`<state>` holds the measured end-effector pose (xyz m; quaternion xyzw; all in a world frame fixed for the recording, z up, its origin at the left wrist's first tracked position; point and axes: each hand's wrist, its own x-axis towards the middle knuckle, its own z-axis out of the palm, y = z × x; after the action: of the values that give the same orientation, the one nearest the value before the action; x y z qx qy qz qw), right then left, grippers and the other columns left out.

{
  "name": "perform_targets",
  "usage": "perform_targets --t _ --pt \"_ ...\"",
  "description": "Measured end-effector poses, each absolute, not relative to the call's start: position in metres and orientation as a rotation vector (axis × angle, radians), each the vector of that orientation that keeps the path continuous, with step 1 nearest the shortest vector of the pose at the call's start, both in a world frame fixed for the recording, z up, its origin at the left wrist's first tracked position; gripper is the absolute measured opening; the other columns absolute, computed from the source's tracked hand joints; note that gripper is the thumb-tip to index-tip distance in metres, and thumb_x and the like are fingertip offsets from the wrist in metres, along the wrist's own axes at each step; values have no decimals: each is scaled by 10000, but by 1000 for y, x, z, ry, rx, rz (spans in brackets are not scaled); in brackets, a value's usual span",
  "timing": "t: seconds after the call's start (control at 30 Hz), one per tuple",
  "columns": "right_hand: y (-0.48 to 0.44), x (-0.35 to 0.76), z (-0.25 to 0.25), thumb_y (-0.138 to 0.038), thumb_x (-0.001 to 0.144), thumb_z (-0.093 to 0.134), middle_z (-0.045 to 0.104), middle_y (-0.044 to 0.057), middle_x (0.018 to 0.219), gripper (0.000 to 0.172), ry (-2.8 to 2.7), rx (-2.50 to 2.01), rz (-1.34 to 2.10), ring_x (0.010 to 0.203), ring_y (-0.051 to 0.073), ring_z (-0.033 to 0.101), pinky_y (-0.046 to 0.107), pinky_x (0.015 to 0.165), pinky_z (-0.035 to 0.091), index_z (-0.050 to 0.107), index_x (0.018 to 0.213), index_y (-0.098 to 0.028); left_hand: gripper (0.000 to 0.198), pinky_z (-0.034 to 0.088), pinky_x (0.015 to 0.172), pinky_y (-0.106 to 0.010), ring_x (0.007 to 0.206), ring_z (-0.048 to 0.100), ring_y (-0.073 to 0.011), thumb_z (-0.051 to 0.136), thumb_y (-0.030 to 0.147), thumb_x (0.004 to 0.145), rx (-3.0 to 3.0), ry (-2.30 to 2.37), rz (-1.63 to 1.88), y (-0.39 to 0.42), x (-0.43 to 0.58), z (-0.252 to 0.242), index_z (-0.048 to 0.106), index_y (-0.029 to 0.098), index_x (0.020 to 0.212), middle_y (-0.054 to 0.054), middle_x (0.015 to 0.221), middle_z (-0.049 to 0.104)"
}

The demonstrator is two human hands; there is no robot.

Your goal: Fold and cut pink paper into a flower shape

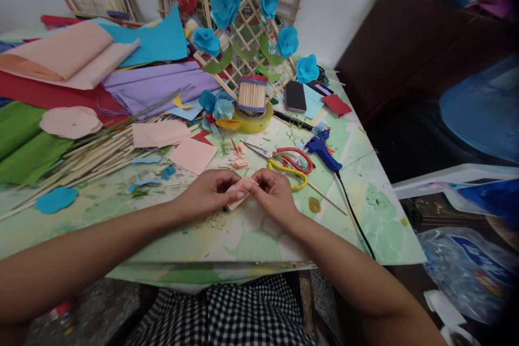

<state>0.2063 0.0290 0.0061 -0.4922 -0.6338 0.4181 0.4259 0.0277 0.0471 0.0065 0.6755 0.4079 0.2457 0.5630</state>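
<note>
Between my fingertips is a small folded piece of pale pink paper (238, 203), held over the front of the table. My left hand (213, 190) pinches its left side, and my right hand (273, 192) pinches the right. The fingers cover much of the paper, so its full shape is hidden. Just behind my hands lie a flat pink paper square (193, 155) and scissors (279, 159) with red and yellow handles. A stack of pink paper pieces (161, 133) rests on thin sticks, near a scalloped pink paper cutout (71, 121).
A blue glue gun (323, 150) trails its black cord over the table's right side. A stick lattice (247, 38) with blue paper flowers stands at the back, near yellow tape (259, 120) and a phone (295, 96). Coloured paper sheets (158, 84) and bamboo sticks (97, 157) fill the left.
</note>
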Motion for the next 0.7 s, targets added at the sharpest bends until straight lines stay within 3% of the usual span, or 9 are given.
perform_targets --t 0.27,0.53,0.7 --pt "30 206 5 -387 751 626 442 -42 534 272 -1584 -1235 1027 492 78 368 207 456 291 525 628 -167 302 344 479 -189 549 443 -91 553 412 816 1668 979 549 48 27 6 546 144 677 25 593 489" --pt "30 206 6 -305 777 607 585 8 615 181 -1599 -1175 972 583 106 498 228 557 390 674 697 -158 304 309 468 -180 539 391 -80 586 381 788 1707 966 522 49 27 6 501 150 610 45 577 412" --pt "29 206 5 -292 749 634 562 2 579 174 -1561 -1247 924 550 102 472 224 529 368 670 654 -151 287 324 487 -188 565 428 -91 579 406 798 1658 992 537 48 27 5 565 142 687 32 607 473"
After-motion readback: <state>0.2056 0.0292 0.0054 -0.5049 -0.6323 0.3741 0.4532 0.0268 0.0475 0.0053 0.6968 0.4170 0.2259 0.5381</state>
